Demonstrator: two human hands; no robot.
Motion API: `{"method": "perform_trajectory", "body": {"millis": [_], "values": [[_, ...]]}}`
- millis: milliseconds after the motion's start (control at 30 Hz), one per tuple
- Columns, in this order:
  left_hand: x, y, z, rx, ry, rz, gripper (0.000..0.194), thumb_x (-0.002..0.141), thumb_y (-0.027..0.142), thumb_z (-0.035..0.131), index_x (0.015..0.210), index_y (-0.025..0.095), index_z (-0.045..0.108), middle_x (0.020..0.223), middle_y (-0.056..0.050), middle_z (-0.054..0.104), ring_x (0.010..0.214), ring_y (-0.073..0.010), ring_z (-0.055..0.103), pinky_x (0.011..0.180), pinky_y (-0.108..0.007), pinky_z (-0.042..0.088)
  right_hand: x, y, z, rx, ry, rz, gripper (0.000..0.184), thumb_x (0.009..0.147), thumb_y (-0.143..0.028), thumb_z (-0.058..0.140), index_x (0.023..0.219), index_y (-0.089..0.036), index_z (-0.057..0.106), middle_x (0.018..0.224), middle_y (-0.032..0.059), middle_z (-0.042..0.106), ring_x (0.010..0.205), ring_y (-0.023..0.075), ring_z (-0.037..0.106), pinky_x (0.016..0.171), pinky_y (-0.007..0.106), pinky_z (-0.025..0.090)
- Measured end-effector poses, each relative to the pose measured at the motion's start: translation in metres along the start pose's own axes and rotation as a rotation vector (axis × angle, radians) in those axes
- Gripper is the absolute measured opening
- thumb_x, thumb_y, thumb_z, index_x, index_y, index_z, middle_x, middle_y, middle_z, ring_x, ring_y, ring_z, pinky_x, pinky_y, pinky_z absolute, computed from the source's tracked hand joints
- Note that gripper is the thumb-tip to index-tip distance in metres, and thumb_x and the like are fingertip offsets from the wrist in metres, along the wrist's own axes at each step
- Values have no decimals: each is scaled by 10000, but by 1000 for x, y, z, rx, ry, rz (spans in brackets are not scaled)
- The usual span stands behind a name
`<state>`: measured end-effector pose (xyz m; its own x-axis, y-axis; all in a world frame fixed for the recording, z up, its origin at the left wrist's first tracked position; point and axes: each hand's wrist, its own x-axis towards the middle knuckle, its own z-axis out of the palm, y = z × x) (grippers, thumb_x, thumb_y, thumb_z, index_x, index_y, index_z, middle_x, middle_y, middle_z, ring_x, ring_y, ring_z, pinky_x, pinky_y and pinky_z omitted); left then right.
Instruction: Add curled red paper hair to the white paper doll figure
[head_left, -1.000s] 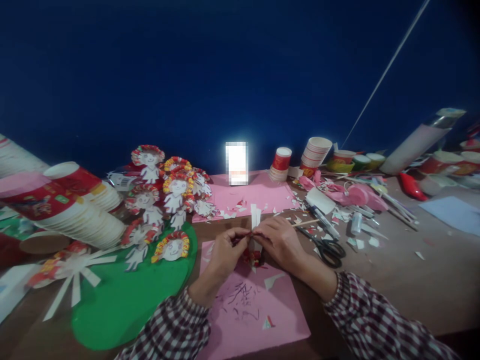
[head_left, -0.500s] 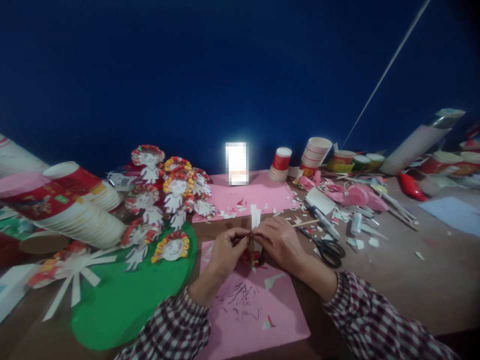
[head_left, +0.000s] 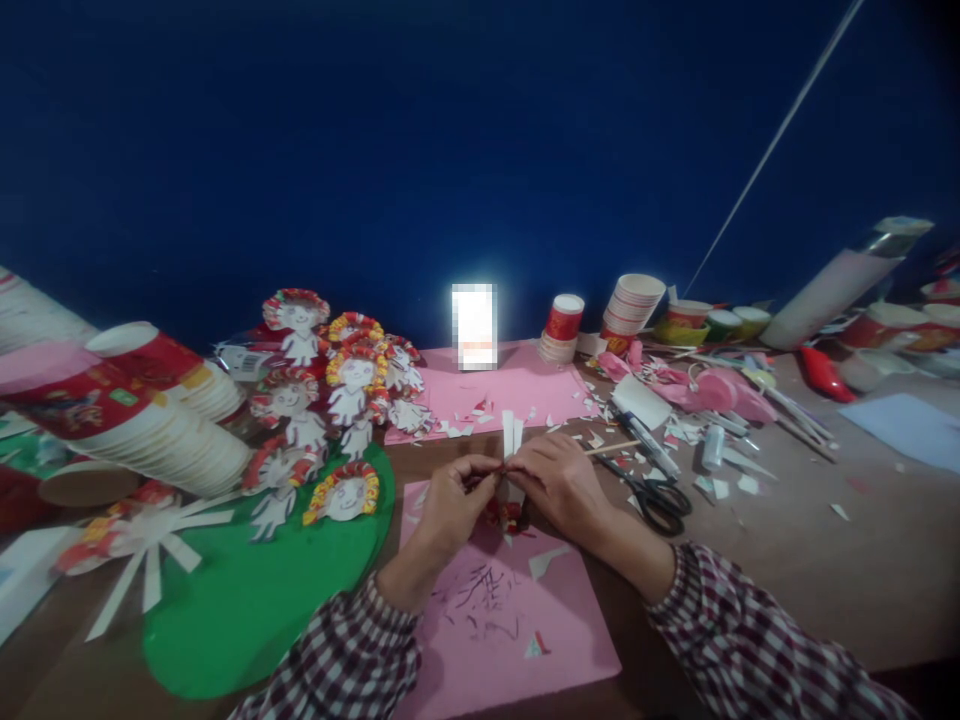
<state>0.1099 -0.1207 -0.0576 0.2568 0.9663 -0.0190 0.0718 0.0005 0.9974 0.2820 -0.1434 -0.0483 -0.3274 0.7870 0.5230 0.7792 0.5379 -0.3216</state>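
Over a pink sheet (head_left: 540, 640) marked with dark scribbles, both my hands pinch a paper cup cut into strips. Its white strips (head_left: 513, 432) stand up beyond my fingers, and red curled parts (head_left: 508, 517) show below them. My left hand (head_left: 454, 505) is closed, thumb and forefinger meeting at the strips. Against it from the other side, my right hand (head_left: 559, 485) is closed too, its fingertips touching the left ones. A thin wooden stick (head_left: 613, 447) pokes out beside my right hand; whether that hand holds it is hidden.
Paper dolls with curled red and yellow hair (head_left: 352, 385) stand left, by a green mat (head_left: 262, 620) and stacked paper cups (head_left: 180, 440). A splayed cut cup (head_left: 142, 535) lies there. Black scissors (head_left: 660, 503), a marker (head_left: 656, 445) and paper scraps lie right. More cups (head_left: 631, 305) stand behind.
My hands stay almost in place, still pinching the cut cup. The upright strips and the red curls have shifted very slightly.
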Motion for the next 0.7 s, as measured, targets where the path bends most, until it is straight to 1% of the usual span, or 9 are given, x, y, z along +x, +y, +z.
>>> {"method": "perform_trajectory", "body": {"millis": [367, 700], "values": [[0, 0, 0, 4, 3, -7, 153, 694, 197, 635, 821, 148, 704, 816, -65, 714, 748, -165, 642, 689, -239, 493, 1, -1, 0, -19, 18, 0, 142, 895, -287, 515, 852, -206, 623, 847, 37, 648, 814, 167, 547, 766, 310, 375], [0, 0, 1, 22, 14, -37, 167, 696, 216, 636, 825, 131, 700, 803, -78, 712, 720, -167, 638, 664, -242, 491, 0, -1, 0, 15, -21, 17, 134, 901, -272, 501, 876, -201, 612, 875, 32, 645, 827, 167, 534, 777, 318, 369]]}}
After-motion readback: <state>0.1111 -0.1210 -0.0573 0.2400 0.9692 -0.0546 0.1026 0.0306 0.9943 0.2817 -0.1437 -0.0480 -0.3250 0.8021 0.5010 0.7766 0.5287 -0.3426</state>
